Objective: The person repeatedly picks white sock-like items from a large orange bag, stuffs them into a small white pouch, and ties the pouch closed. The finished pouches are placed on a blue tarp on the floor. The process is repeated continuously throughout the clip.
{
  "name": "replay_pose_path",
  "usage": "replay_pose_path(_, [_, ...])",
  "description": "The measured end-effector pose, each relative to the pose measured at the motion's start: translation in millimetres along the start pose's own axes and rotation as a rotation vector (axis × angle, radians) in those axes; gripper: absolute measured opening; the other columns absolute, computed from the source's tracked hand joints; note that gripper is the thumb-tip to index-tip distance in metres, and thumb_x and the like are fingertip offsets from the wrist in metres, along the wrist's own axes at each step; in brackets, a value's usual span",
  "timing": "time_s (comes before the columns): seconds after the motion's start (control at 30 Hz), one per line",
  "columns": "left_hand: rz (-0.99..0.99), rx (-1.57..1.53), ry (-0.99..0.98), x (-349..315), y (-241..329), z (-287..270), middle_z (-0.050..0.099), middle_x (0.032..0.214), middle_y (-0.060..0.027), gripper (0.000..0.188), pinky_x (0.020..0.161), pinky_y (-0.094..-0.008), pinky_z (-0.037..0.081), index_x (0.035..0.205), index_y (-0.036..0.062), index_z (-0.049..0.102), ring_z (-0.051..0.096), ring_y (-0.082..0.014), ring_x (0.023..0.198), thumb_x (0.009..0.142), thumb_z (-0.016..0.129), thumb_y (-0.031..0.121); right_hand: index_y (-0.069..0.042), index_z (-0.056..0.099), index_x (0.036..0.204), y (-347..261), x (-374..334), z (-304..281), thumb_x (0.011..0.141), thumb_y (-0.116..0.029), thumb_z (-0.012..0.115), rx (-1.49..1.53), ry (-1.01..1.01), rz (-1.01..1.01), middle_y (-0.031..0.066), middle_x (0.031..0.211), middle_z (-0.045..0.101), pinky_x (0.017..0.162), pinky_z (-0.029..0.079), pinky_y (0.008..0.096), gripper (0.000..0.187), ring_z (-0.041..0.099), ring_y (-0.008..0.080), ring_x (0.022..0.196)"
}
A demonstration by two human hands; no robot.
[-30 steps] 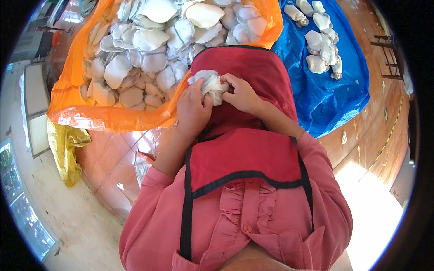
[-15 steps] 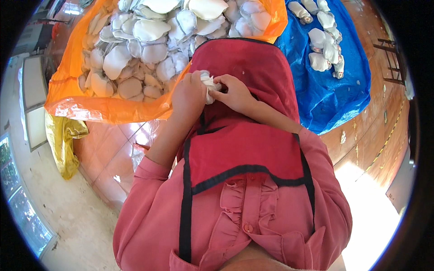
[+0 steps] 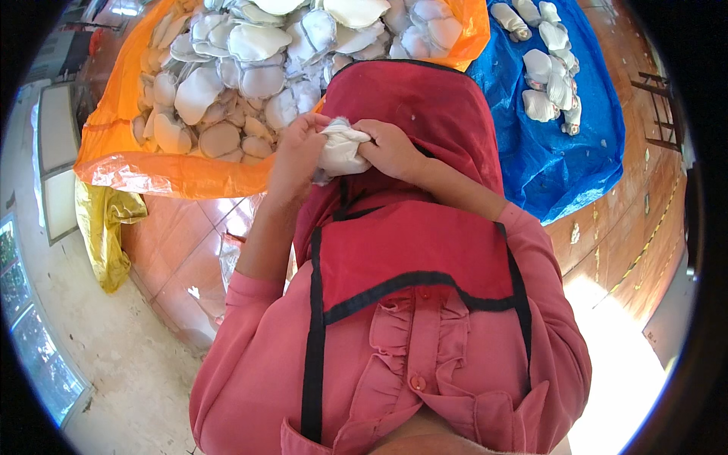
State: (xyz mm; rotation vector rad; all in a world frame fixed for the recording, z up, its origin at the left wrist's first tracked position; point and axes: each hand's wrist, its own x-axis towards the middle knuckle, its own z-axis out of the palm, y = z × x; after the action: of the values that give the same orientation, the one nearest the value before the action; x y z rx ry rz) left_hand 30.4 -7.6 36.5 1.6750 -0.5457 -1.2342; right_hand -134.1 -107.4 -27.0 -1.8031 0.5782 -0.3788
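Left hand (image 3: 292, 159) and right hand (image 3: 394, 152) both pinched white padded piece (image 3: 343, 154) between them over red apron (image 3: 425, 106), likely to keep its folds together, loose white pieces (image 3: 256, 42) nearby on orange sheet (image 3: 174, 177).

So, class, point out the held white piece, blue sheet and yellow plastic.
White piece (image 3: 343, 152), head view: its middle.
Blue sheet (image 3: 544, 158), head view: its lower half.
Yellow plastic (image 3: 103, 233), head view: crumpled middle.
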Motion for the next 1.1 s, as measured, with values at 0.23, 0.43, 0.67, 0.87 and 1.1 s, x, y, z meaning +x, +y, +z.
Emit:
replay_pose_path(0.23, [0.465,0.710,0.132,-17.3,-6.4,13.0,0.063,0.094,-0.0179,0.025,0.075,-0.0435,0.049,0.112,0.0007,0.059,0.062,-0.0352,0.086,0.093,0.057,0.016,-0.002,0.057,0.118,2.5,-15.4,2.6,0.089,-0.014,0.058,0.346,-0.005,0.072,0.0184,0.116,0.063,0.095,0.047,0.0381,0.031,0.061,0.0304,0.109])
replay_pose_path(0.43, [0.493,0.814,0.308,-24.6,-11.0,28.8,0.062,0.089,-0.0219,0.020,0.073,-0.0491,0.047,0.097,0.0008,0.060,0.060,-0.0425,0.085,0.095,0.055,0.020,-0.002,0.059,0.111,3.9,-11.6,9.8,0.094,-0.020,0.059,0.095,0.025,-0.027,0.0157,0.106,0.063,0.087,0.048,0.0378,0.025,0.062,0.0304,0.099])
replay_pose_path(0.67, [0.588,0.827,0.450,-23.7,-16.4,27.3,0.063,0.078,-0.0209,0.023,0.061,-0.0492,0.046,0.089,0.0037,0.060,0.061,-0.0425,0.072,0.098,0.053,0.024,-0.002,0.061,0.107,-3.6,-10.9,7.2,0.101,-0.020,0.052,0.381,-0.034,0.092,0.0022,0.094,0.063,0.082,0.047,0.0285,0.021,0.057,0.0107,0.090])
replay_pose_path(0.87, [0.550,0.898,0.569,-19.7,-17.7,21.0,0.062,0.071,-0.0205,0.031,0.054,-0.0483,0.045,0.082,0.0051,0.060,0.059,-0.0429,0.063,0.098,0.052,0.031,0.002,0.062,0.115,-13.0,-16.6,9.0,0.102,-0.017,0.050,1.053,-0.032,0.193,0.0031,0.105,0.065,0.090,0.046,0.0279,0.026,0.059,0.0116,0.096])
replay_pose_path(1.1, [0.278,0.256,0.518,-6.3,-21.7,14.7,0.065,0.077,-0.0134,0.029,0.063,-0.0361,0.047,0.089,0.0007,0.064,0.063,-0.0221,0.070,0.101,0.052,0.025,0.001,0.062,0.117,-4.8,-15.8,-1.7,0.100,-0.018,0.053,1.082,-0.161,0.137,0.0035,0.107,0.065,0.092,0.045,0.0289,0.026,0.059,0.0123,0.100])
